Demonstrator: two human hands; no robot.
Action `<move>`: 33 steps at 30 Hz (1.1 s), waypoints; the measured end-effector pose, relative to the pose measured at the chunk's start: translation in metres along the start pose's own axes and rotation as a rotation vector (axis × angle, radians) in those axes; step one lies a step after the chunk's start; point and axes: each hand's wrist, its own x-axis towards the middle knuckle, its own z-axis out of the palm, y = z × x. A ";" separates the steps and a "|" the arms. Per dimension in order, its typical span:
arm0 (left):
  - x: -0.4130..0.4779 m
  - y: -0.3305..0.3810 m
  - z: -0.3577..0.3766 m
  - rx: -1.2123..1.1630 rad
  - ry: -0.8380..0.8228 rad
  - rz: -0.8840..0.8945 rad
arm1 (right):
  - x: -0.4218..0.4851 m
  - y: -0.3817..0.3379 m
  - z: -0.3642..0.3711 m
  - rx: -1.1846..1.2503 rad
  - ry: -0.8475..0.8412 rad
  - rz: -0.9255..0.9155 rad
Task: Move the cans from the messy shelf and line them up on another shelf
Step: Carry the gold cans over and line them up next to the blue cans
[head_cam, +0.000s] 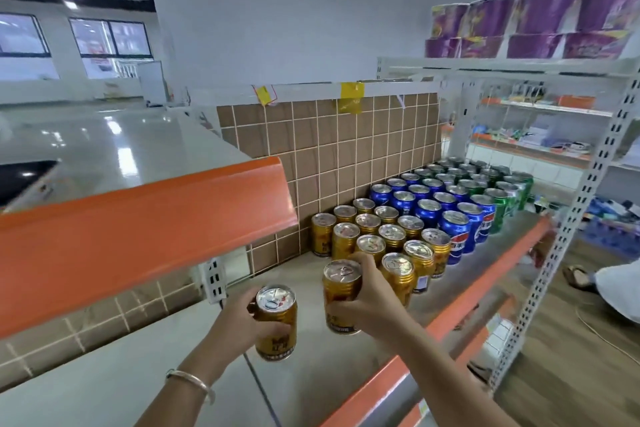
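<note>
- While the left hand curls its fingers round a glossy gold can, that cylinder stands upright over the smooth grey shelf, at its near end.
- Meanwhile the right hand grips a second gold can by its ribbed side, just beside the gold rows.
- Metallic blue cans, then green cans, line up against matte brown square tiles.

Both your forearms enter from the lower edge, bare, reaching forward. Your left hand grips a gold can from its left side, fingers curled round the body, can upright. Your right hand grips a second gold can from its right side, fingers wrapped round near the rim. Right hand sits farther forward than left. Thin bangle on your left wrist.
</note>
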 end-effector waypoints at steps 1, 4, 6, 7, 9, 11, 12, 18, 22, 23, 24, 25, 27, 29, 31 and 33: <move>0.004 0.000 0.003 -0.009 0.016 -0.012 | 0.011 0.001 0.001 -0.050 -0.010 -0.014; 0.015 -0.006 0.012 -0.015 0.041 -0.049 | 0.041 -0.003 0.004 -0.267 -0.077 -0.109; 0.021 -0.008 0.015 -0.014 0.072 -0.061 | 0.059 -0.010 0.007 -0.396 -0.124 -0.171; 0.024 -0.007 0.018 -0.018 0.096 -0.057 | 0.068 -0.014 0.008 -0.456 -0.147 -0.196; 0.030 -0.004 0.023 -0.030 0.151 -0.049 | 0.087 -0.021 0.009 -0.584 -0.188 -0.243; 0.035 0.000 0.028 -0.039 0.211 -0.056 | 0.108 -0.025 0.010 -0.715 -0.216 -0.296; 0.038 0.001 0.031 -0.043 0.237 -0.064 | 0.118 -0.027 0.011 -0.780 -0.227 -0.328; 0.052 -0.003 0.039 -0.057 0.303 -0.133 | 0.171 -0.034 0.017 -1.029 -0.259 -0.554; 0.055 -0.001 0.042 -0.044 0.317 -0.159 | 0.195 -0.029 0.022 -1.137 -0.245 -0.587; 0.055 -0.001 0.044 -0.045 0.327 -0.169 | 0.200 -0.027 0.022 -1.146 -0.228 -0.594; 0.056 -0.002 0.046 -0.044 0.340 -0.173 | 0.206 -0.025 0.022 -1.145 -0.216 -0.601; 0.059 -0.003 0.048 -0.040 0.357 -0.183 | 0.210 -0.022 0.022 -1.137 -0.212 -0.608; 0.066 -0.002 0.054 -0.042 0.381 -0.196 | 0.216 -0.019 0.022 -1.103 -0.219 -0.618; 0.076 0.001 0.063 -0.048 0.399 -0.194 | 0.218 -0.018 0.021 -1.050 -0.251 -0.605; 0.086 0.006 0.074 -0.037 0.416 -0.180 | 0.220 -0.017 0.016 -0.928 -0.309 -0.552; 0.099 0.013 0.084 -0.034 0.428 -0.166 | 0.225 -0.017 0.007 -0.766 -0.337 -0.504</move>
